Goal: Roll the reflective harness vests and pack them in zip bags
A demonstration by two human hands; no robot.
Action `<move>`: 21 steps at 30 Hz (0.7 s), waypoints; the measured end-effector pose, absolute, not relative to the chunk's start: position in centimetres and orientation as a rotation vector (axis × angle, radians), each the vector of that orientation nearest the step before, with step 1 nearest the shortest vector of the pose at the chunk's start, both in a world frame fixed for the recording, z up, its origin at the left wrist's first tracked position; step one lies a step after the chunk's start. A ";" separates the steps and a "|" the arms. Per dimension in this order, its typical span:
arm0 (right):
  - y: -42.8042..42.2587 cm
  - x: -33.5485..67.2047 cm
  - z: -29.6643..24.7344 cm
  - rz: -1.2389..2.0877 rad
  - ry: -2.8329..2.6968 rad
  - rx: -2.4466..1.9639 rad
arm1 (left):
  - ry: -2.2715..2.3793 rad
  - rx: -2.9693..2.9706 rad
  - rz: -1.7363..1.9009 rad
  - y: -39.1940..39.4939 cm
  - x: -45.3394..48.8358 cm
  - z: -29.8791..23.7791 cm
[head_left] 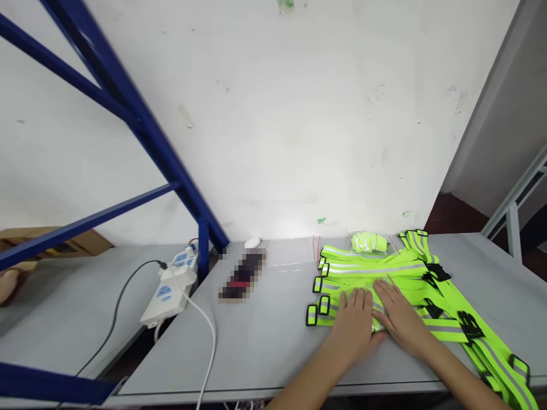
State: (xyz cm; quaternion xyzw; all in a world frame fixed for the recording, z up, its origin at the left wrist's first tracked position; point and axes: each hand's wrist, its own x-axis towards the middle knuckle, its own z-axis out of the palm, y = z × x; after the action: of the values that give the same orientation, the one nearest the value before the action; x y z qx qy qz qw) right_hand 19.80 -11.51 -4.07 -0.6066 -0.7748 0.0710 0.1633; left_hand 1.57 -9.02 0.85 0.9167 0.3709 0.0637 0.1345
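My left hand (355, 318) lies with fingers stretched out, palm down, on a neon-yellow reflective bundle (376, 326) that seems to be in clear plastic. Beside it my right hand (399, 314) also rests flat on the bundle, the two thumbs close together. Most of the bundle is hidden under both hands. A short red line shows past the right fingertips, like a bag's seal. Around and beneath spread several neon-yellow reflective straps (376, 269) with grey stripes, black slide buckles (311, 315) at the left and black clips (470, 324) at the right.
A bagged strap roll (368, 242) lies by the wall, with clear bags (293, 253) left of it. A blurred-out dark object (243, 276) and a white round item (252, 243) sit farther left. A power strip (171, 290) with cables lies beside the blue frame (162, 148).
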 end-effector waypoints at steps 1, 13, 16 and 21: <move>-11.6 19.9 -4.0 0.209 -2.209 -1.721 | 1.027 2.644 0.179 -8.5 1.2 1.4; -12.8 19.9 -2.5 0.164 -2.296 -1.633 | 1.176 2.551 0.170 2.8 0.5 2.0; -12.9 19.4 -1.9 0.140 -2.140 -1.672 | 1.263 2.576 0.093 2.1 0.8 -0.4; -12.2 19.2 -0.8 0.382 -1.687 -1.838 | 1.340 2.629 0.104 -0.1 0.1 -2.4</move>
State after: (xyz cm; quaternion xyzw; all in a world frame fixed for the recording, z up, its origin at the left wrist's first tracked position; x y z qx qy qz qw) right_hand 19.21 -12.23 -0.82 -0.6938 -0.6368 0.1441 0.3038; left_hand 0.12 -0.10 -2.35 0.8864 0.4518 0.0351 0.0943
